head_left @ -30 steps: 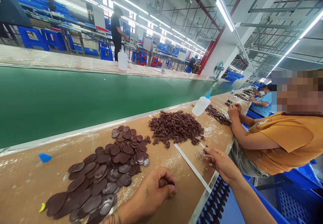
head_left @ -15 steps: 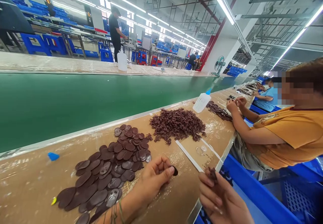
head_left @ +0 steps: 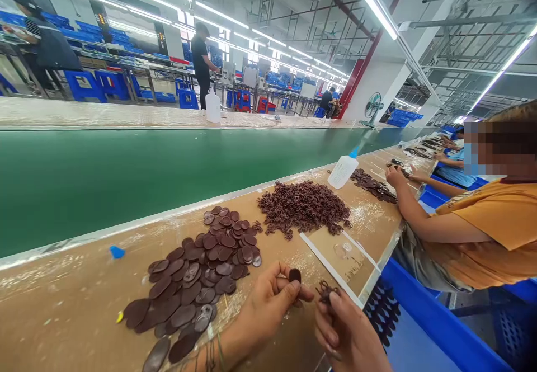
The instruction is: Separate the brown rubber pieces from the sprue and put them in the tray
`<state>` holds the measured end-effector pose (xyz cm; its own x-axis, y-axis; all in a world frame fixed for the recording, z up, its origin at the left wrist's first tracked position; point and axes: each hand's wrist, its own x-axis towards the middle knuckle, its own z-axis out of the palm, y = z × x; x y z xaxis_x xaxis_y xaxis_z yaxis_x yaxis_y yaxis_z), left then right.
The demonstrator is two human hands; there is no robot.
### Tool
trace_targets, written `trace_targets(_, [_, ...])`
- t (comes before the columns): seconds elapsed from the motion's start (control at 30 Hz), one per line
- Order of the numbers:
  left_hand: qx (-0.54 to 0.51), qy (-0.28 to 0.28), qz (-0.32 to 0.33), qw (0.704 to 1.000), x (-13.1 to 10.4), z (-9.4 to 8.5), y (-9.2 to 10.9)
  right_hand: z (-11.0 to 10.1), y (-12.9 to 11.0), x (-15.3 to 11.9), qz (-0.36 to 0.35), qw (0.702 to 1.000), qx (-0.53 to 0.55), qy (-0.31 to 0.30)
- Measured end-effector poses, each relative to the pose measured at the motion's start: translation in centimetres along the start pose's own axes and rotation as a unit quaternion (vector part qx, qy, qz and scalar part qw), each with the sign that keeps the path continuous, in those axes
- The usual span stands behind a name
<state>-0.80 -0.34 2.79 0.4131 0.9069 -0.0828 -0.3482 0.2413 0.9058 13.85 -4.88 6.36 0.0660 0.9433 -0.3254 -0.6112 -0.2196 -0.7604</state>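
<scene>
Between the thumb and fingers of my left hand [head_left: 272, 299] is a small dark brown oval disc [head_left: 295, 275]. Close beside it, my right hand [head_left: 348, 327] pinches a small curly brown piece [head_left: 326, 292], its thin prongs sticking out past the fingertips. The two hands are near each other but apart. Left of my left hand spreads a pile of flat brown oval discs [head_left: 188, 291], some shiny. Beyond my hands lies a heap of small curly brown pieces [head_left: 304, 207].
A white bottle with a blue tip [head_left: 343, 170] stands behind the heap. A white strip [head_left: 329, 265] lies on the brown tabletop. A blue bin [head_left: 436, 327] holds rows of dark pieces at right. Beyond runs a green belt [head_left: 126, 176]. A co-worker in orange [head_left: 474, 221] sits at right.
My right hand has moved left and up, bringing the curly piece closer to my left hand. The disc in my left hand now stands more upright. The view has shifted slightly left.
</scene>
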Motion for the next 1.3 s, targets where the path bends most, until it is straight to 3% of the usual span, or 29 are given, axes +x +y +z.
trace_targets(0.13, [0.042, -0.005, 0.031, 0.999, -0.2, 0.4, -0.1, 0.7, 1.9, 0.5, -0.031, 0.997, -0.049, 0.045])
trace_targets(0.3, [0.076, -0.004, 0.036, 0.996, -0.5, 0.7, -0.2, 0.1, 3.9, 1.6, -0.055, 0.994, -0.084, 0.049])
trace_targets(0.4, [0.157, 0.022, 0.059, 0.986, -0.8, 0.7, -0.1, 0.2, 4.4, 1.8, -0.071, 0.989, -0.113, 0.065])
trace_targets(0.5, [0.229, 0.053, 0.078, 0.969, -0.9, 0.6, 0.0, 1.1, 4.4, 1.6, -0.087, 0.983, -0.137, 0.088])
trace_targets(0.73, [0.288, 0.059, 0.082, 0.952, -1.1, 0.3, -0.5, 1.8, 3.8, 1.5, -0.088, 0.977, -0.165, 0.107])
trace_targets(0.9, [0.39, 0.099, 0.02, 0.915, -1.5, 0.3, -0.5, 1.6, 3.7, 1.7, -0.065, 0.976, -0.185, 0.098])
trace_targets(1.0, [0.418, 0.094, 0.003, 0.904, -1.6, 0.4, 0.0, 1.5, 3.8, 1.8, -0.059, 0.977, -0.18, 0.096])
trace_targets(1.3, [0.441, 0.067, 0.079, 0.891, -1.6, 0.5, 0.6, 1.0, 3.3, 2.4, -0.022, 0.986, -0.162, 0.038])
